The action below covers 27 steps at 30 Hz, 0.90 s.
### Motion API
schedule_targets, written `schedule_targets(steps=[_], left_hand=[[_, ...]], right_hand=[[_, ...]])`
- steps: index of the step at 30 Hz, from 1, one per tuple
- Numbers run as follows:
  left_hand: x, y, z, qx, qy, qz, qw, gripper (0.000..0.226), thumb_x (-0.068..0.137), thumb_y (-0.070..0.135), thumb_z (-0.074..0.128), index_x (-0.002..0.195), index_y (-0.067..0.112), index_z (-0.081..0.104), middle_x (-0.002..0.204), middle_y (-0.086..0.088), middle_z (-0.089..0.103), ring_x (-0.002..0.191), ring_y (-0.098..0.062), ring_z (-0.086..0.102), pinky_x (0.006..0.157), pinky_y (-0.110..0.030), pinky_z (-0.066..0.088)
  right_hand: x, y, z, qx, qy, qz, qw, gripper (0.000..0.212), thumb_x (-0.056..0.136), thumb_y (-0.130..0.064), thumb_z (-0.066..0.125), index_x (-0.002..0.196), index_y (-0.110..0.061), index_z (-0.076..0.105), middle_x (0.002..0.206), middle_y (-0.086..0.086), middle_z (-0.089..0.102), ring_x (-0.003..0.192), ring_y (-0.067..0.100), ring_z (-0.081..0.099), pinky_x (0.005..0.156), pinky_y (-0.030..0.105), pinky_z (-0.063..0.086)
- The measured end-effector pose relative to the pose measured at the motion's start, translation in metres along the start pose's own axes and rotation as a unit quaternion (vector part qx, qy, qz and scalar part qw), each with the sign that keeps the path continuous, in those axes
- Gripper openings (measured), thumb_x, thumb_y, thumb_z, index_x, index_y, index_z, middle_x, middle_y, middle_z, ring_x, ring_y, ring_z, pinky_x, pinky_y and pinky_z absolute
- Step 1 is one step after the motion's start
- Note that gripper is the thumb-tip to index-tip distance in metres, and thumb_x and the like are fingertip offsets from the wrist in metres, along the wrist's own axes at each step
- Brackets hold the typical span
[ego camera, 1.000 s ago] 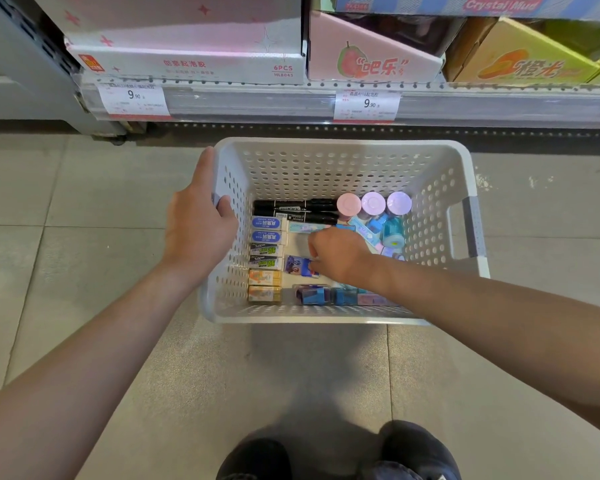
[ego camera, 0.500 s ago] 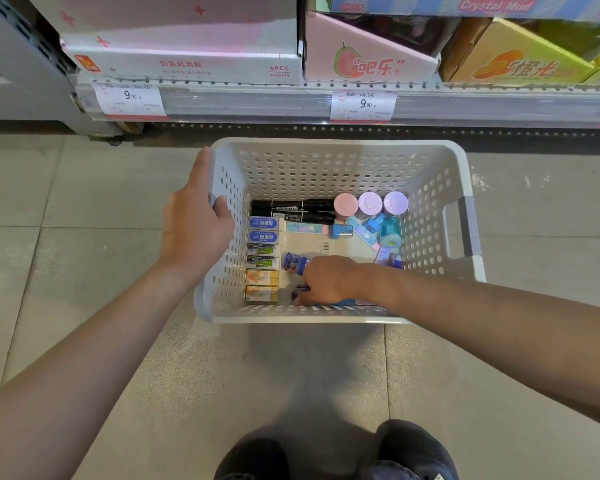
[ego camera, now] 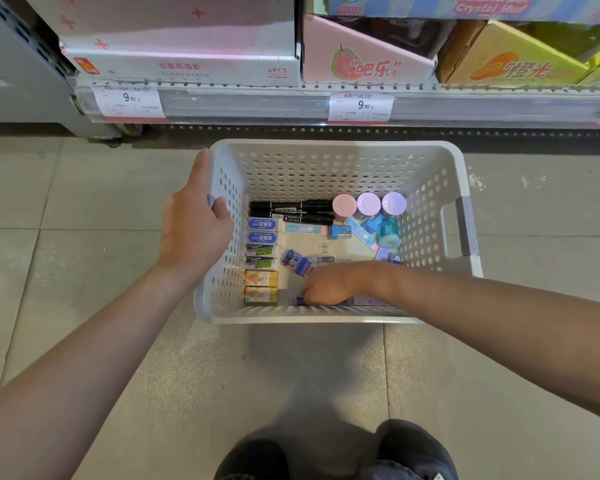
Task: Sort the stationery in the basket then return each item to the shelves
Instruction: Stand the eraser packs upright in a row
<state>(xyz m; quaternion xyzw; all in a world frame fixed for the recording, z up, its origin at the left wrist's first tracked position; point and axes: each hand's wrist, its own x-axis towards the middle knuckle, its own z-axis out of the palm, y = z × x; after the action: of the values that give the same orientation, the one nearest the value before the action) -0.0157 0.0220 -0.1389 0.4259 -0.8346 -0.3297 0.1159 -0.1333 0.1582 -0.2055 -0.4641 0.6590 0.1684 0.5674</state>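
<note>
A white perforated basket (ego camera: 326, 168) stands on the floor below the shelf. My left hand (ego camera: 194, 230) grips its left handle. My right hand (ego camera: 326, 284) reaches down to the near wall, fingers curled over small items at the bottom front; what it touches is mostly hidden. Several boxed erasers (ego camera: 262, 251) line the left side in a column. Two black markers (ego camera: 291, 211) lie along the back. Three pastel round lids (ego camera: 368, 203) stand in a row beside them. A purple-blue eraser (ego camera: 297, 261) lies tilted just beyond my right hand.
Blue and teal small items (ego camera: 383, 230) are piled at the basket's right. The shelf edge (ego camera: 291, 105) with price tags runs across the top, with product boxes (ego camera: 187, 46) on it. My shoes (ego camera: 409, 452) are at the bottom edge on the tiled floor.
My right hand has moved from the basket's middle toward its near wall and down to the bottom front. The left hand has stayed on the handle.
</note>
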Motion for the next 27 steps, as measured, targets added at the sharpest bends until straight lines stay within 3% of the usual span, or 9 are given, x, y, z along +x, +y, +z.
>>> schedule_targets(steps=[2, 4, 6, 8, 11, 17, 20, 24, 27], left_hand=[[0.001, -0.001, 0.0, 0.002, 0.003, 0.002, 1.0, 0.064, 0.095, 0.007, 0.047, 0.151, 0.023, 0.02, 0.07, -0.017, 0.052, 0.053, -0.021, 0.047, 0.053, -0.045, 0.05], [0.001, -0.001, 0.001, 0.005, 0.008, 0.004, 1.0, 0.064, 0.095, 0.006, 0.047, 0.151, 0.023, 0.021, 0.063, -0.01, 0.046, 0.051, -0.019, 0.044, 0.05, -0.042, 0.048], [0.0, -0.001, 0.002, 0.006, 0.012, 0.006, 1.0, 0.064, 0.095, 0.006, 0.047, 0.151, 0.022, 0.021, 0.061, -0.005, 0.042, 0.049, -0.017, 0.043, 0.048, -0.037, 0.044], [0.0, -0.002, 0.002, 0.003, 0.013, 0.008, 1.0, 0.063, 0.095, 0.006, 0.047, 0.151, 0.022, 0.021, 0.061, -0.004, 0.042, 0.049, -0.016, 0.042, 0.048, -0.034, 0.041], [0.0, -0.002, 0.002, 0.001, 0.012, 0.008, 1.0, 0.063, 0.095, 0.006, 0.047, 0.151, 0.022, 0.021, 0.062, -0.004, 0.042, 0.05, -0.016, 0.042, 0.049, -0.037, 0.044], [0.0, -0.003, 0.003, -0.002, 0.011, 0.007, 1.0, 0.063, 0.095, 0.007, 0.047, 0.15, 0.023, 0.021, 0.063, -0.004, 0.041, 0.05, -0.016, 0.041, 0.049, -0.038, 0.044], [0.001, -0.004, 0.002, -0.003, 0.012, 0.007, 1.0, 0.063, 0.095, 0.007, 0.047, 0.15, 0.022, 0.021, 0.062, -0.004, 0.04, 0.051, -0.016, 0.041, 0.05, -0.036, 0.042], [0.001, -0.001, 0.002, -0.002, 0.01, 0.009, 1.0, 0.062, 0.096, 0.007, 0.047, 0.151, 0.021, 0.021, 0.062, -0.003, 0.04, 0.05, -0.016, 0.041, 0.05, -0.042, 0.047], [0.0, -0.002, 0.002, -0.004, 0.011, 0.01, 1.0, 0.063, 0.096, 0.007, 0.047, 0.151, 0.021, 0.02, 0.063, -0.003, 0.041, 0.05, -0.014, 0.041, 0.049, -0.036, 0.043]], right_hand=[[0.001, -0.001, 0.001, -0.001, -0.018, 0.005, 1.0, 0.027, 0.096, -0.032, 0.034, 0.094, -0.014, 0.053, 0.117, 0.014, 0.059, 0.098, 0.026, 0.058, 0.095, 0.043, 0.049], [-0.002, 0.0, 0.0, 0.022, -0.012, -0.003, 1.0, 0.033, 0.096, -0.03, 0.034, 0.108, -0.011, 0.058, 0.123, 0.015, 0.057, 0.106, 0.029, 0.057, 0.099, 0.041, 0.046], [-0.007, 0.0, -0.002, 0.047, 0.011, -0.002, 0.999, 0.036, 0.097, -0.024, 0.037, 0.121, -0.007, 0.056, 0.115, 0.015, 0.056, 0.105, 0.03, 0.054, 0.096, 0.041, 0.043], [-0.006, 0.0, -0.003, 0.041, -0.005, -0.001, 0.999, 0.03, 0.097, -0.028, 0.035, 0.104, -0.01, 0.059, 0.097, 0.009, 0.055, 0.092, 0.024, 0.052, 0.09, 0.04, 0.046], [-0.003, -0.004, 0.0, 0.029, 0.01, 0.013, 0.999, 0.032, 0.097, -0.036, 0.034, 0.071, -0.022, 0.046, 0.075, -0.002, 0.047, 0.086, 0.018, 0.048, 0.084, 0.033, 0.039], [0.001, -0.005, -0.002, 0.011, -0.026, 0.011, 1.0, 0.029, 0.095, -0.02, 0.039, 0.067, -0.016, 0.045, 0.069, 0.002, 0.045, 0.065, 0.012, 0.042, 0.072, 0.028, 0.038], [-0.003, 0.001, -0.002, -0.008, -0.027, -0.016, 0.999, 0.032, 0.097, -0.018, 0.038, 0.066, -0.015, 0.044, 0.067, 0.001, 0.044, 0.061, 0.011, 0.04, 0.058, 0.024, 0.034], [-0.016, 0.017, -0.01, -0.007, -0.04, -0.048, 0.998, 0.018, 0.093, -0.016, 0.045, 0.09, -0.002, 0.056, 0.078, 0.004, 0.05, 0.073, 0.017, 0.045, 0.063, 0.027, 0.034], [-0.025, 0.026, -0.017, -0.004, -0.046, -0.047, 0.998, 0.032, 0.092, -0.018, 0.053, 0.12, -0.004, 0.056, 0.108, 0.011, 0.059, 0.09, 0.017, 0.049, 0.077, 0.028, 0.039]])
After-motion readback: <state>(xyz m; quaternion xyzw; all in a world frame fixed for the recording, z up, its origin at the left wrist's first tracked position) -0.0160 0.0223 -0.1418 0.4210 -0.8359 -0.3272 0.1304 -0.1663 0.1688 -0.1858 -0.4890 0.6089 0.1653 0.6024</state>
